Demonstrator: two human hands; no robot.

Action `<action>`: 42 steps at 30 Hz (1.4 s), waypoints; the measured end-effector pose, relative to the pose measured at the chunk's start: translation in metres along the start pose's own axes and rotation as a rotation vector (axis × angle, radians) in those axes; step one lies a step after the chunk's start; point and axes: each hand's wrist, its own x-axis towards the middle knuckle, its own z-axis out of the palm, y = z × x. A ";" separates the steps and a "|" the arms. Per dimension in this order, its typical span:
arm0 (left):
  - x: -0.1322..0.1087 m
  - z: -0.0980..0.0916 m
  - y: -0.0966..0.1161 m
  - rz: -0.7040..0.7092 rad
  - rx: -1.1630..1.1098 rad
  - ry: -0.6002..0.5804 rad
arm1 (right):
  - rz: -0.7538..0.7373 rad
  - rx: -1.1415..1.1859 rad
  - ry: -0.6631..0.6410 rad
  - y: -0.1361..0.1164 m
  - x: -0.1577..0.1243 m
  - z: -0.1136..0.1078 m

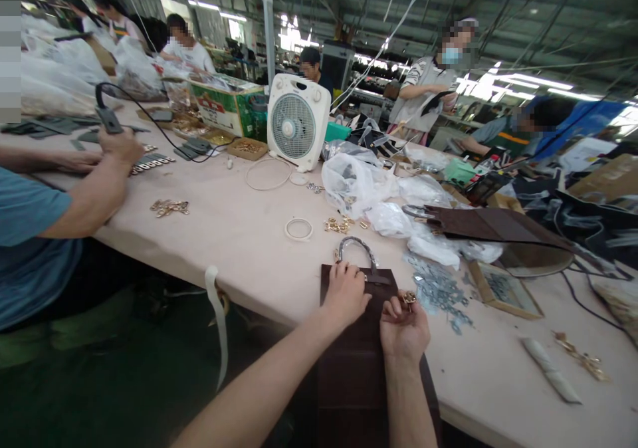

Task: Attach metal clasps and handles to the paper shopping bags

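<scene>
A dark brown handbag (351, 381) hangs over the table's front edge, its upper end lying on the tabletop. Its looped handle (359, 240), which looks wrapped in clear film, points away from me. My left hand (347, 293) lies over the bag's top by the handle's left base, fingers bent down on it; the fingertips are partly hidden. Just to the right, my right hand (406, 332) is turned palm up with curled fingers. Between its thumb and fingers sits a small gold metal fitting (409, 297), too small to make out exactly.
Beyond the bag lie gold fittings (337, 224), a tape roll (298, 229) and plastic bags (356, 179). Silvery flat pieces (438, 288) and a cardboard tray (503, 292) are on the right. A white fan (298, 122) stands behind. At left, a co-worker's hand (121, 145) holds a corded tool.
</scene>
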 end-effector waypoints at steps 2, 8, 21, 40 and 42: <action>-0.012 0.015 0.015 0.041 0.068 -0.010 | -0.044 -0.028 -0.006 -0.004 -0.001 0.000; -0.048 0.032 0.037 0.124 0.047 -0.086 | -0.036 -0.307 -0.056 -0.020 0.011 0.006; -0.061 0.021 0.029 0.390 -0.055 -0.180 | -0.318 -1.319 -0.389 -0.011 0.048 -0.019; -0.032 -0.008 -0.029 -0.482 -0.610 0.266 | -0.385 -1.345 -0.467 -0.007 0.045 -0.019; -0.027 -0.010 -0.026 -0.542 -0.742 0.194 | -0.354 -1.337 -0.465 -0.007 0.043 -0.019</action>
